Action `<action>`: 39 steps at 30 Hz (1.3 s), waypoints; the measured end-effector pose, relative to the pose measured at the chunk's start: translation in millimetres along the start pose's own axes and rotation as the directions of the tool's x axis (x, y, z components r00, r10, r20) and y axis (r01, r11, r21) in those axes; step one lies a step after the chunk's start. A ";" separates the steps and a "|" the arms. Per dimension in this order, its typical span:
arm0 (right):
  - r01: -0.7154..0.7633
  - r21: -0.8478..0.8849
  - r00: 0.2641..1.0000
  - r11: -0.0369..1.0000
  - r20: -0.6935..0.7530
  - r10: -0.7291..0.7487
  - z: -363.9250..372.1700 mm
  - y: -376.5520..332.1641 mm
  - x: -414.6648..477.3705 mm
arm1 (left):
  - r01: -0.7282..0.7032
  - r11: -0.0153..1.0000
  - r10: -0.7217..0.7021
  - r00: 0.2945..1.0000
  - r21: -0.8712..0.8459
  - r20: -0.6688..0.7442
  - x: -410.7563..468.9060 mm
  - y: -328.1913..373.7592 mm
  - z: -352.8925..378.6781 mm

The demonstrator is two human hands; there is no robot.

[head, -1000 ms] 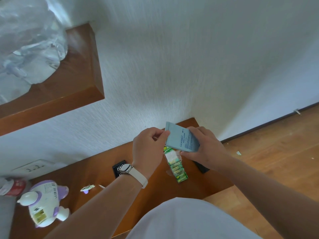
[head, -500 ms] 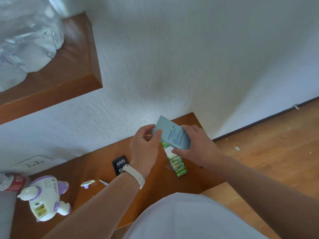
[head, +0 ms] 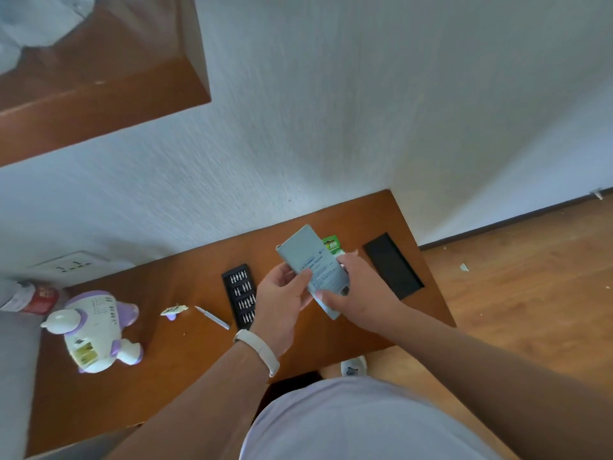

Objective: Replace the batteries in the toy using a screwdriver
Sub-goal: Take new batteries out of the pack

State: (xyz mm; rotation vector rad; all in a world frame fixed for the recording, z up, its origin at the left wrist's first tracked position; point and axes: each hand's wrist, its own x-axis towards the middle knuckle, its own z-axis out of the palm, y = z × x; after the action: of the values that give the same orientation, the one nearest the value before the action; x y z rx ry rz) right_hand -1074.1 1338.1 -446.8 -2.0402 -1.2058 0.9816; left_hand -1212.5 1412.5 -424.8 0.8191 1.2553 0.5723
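My thumbs press on the box (head: 311, 257) with the fingers curled round its edges, left hand (head: 282, 293) and right hand (head: 361, 287) on opposite sides. The battery pack (head: 331, 244) peeks past it. The screwdriver (head: 212, 317) lies beside the bit tray (head: 240, 295). The toy (head: 96, 330) lies far left on the table (head: 109, 410).

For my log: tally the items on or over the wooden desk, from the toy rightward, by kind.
White-and-purple plastic toy: 1
Small white-and-purple loose piece: 1
Slim silver screwdriver: 1
Black bit tray: 1
Flat black rectangular cover: 1
Grey-blue cardboard box, held by left hand and right hand: 1
Green battery pack, partly behind the box: 1
Total: 7
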 end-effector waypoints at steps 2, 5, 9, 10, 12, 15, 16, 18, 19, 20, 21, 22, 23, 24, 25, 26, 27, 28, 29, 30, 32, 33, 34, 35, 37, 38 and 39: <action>-0.042 0.031 0.998 0.999 0.055 0.041 7.3 4.7 1.1 | 0.031 0.999 -0.031 1.000 0.020 0.002 6.5 -6.3 -12.0; -0.069 -0.005 0.990 0.998 0.122 0.069 22.1 8.4 5.0 | 0.047 0.996 -0.043 0.997 0.078 -0.056 17.5 -20.0 -26.0; -0.083 -0.031 0.991 0.996 0.107 0.086 47.1 6.8 18.0 | 0.035 0.992 -0.019 0.992 0.119 -0.128 28.2 -38.2 -35.5; -0.094 -0.048 0.989 0.994 0.108 0.098 53.0 7.2 21.2 | 0.029 0.990 -0.008 0.989 0.138 -0.148 30.4 -42.6 -37.4; -0.110 -0.079 0.986 0.991 0.121 0.119 64.0 10.3 26.1 | 0.021 0.985 0.010 0.985 0.174 -0.174 34.6 -49.5 -40.4; -0.134 -0.116 0.980 0.984 0.130 0.149 76.2 17.1 28.3 | 0.026 0.975 0.012 0.985 0.219 -0.170 42.2 -56.6 -44.1; -0.136 -0.132 0.980 0.982 0.130 0.153 79.1 19.8 29.2 | 0.024 0.971 0.016 0.986 0.238 -0.164 44.8 -58.1 -44.8; -0.141 -0.151 0.980 0.978 0.118 0.159 83.6 24.7 31.2 | 0.027 0.962 0.016 0.988 0.272 -0.152 49.8 -60.9 -45.3; -0.146 -0.152 0.981 0.978 0.108 0.163 85.0 26.3 32.5 | 0.031 0.958 0.013 0.988 0.284 -0.152 52.1 -62.4 -45.1; -0.148 -0.152 0.981 0.977 0.100 0.165 86.0 27.6 34.1 | 0.034 0.955 0.012 0.988 0.294 -0.153 54.4 -63.8 -44.9; -0.146 -0.153 0.983 0.977 0.093 0.161 86.9 28.5 35.9 | 0.037 0.952 0.011 0.988 0.305 -0.156 56.3 -64.9 -44.7; -0.140 -0.153 0.984 0.978 0.088 0.154 87.6 29.5 37.7 | 0.037 0.949 0.014 0.987 0.314 -0.159 58.0 -65.9 -44.3; -0.132 -0.155 0.986 0.979 0.086 0.146 88.3 30.1 39.3 | 0.034 0.946 0.020 0.987 0.323 -0.162 59.5 -66.7 -43.8; -0.124 -0.160 0.987 0.979 0.083 0.139 88.4 30.4 41.0 | 0.029 0.941 0.030 0.986 0.338 -0.166 60.9 -67.3 -43.1; -0.113 -0.172 0.988 0.979 0.080 0.129 88.4 30.6 42.5 | 0.022 0.934 0.042 0.984 0.357 -0.170 62.2 -68.2 -42.3; -0.097 -0.193 0.991 0.976 0.075 0.114 88.4 30.6 44.1 | 0.016 0.927 0.054 0.983 0.374 -0.176 63.6 -69.5 -41.8; -0.076 -0.220 0.993 0.973 0.068 0.093 88.7 30.4 45.6 | 0.014 0.921 0.062 0.981 0.390 -0.181 64.7 -70.6 -41.2; -0.054 -0.247 0.995 0.967 0.063 0.072 88.9 30.1 47.0 | 0.013 0.914 0.069 0.980 0.405 -0.186 65.8 -71.6 -40.6; -0.037 -0.269 0.997 0.963 0.058 0.055 89.2 29.6 48.1 | 0.008 0.905 0.079 0.979 0.425 -0.187 66.4 -72.4 -40.3; -0.027 -0.282 0.997 0.959 0.056 0.044 89.4 29.2 49.1 | -0.004 0.892 0.096 0.979 0.452 -0.180 67.3 -73.6 -40.3; -0.018 -0.292 0.998 0.956 0.057 0.036 89.5 29.1 50.9 | -0.042 0.860 0.138 0.979 0.509 -0.152 68.6 -76.6 -41.0; -0.016 -0.294 0.998 0.956 0.060 0.035 89.5 29.2 52.0 | -0.055 0.847 0.151 0.979 0.529 -0.139 69.4 -78.2 -41.7; -0.012 -0.297 0.997 0.955 0.064 0.032 89.2 29.3 52.8 | -0.058 0.836 0.154 0.979 0.546 -0.132 70.0 -79.5 -42.1; -0.005 -0.300 0.997 0.954 0.069 0.027 88.9 29.6 53.2 | -0.055 0.829 0.152 0.980 0.557 -0.129 70.5 -80.4 -42.4; 0.011 -0.294 0.996 0.956 0.084 0.015 86.8 30.6 52.9 | -0.053 0.825 0.149 0.981 0.562 -0.126 70.6 -80.1 -42.1; 0.018 -0.282 0.996 0.959 0.092 0.009 84.4 31.4 52.2 | -0.053 0.827 0.151 0.980 0.560 -0.130 69.8 -79.1 -41.6; 0.022 -0.259 0.995 0.966 0.098 0.003 80.4 32.5 50.9 | -0.050 0.831 0.151 0.979 0.554 -0.138 68.6 -77.4 -41.3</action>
State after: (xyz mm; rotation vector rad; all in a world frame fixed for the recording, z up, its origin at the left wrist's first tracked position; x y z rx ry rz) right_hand -1107.6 1378.0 -532.9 -2.2050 -1.4613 0.9705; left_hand -1240.8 1428.0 -531.4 1.3462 1.5786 0.3704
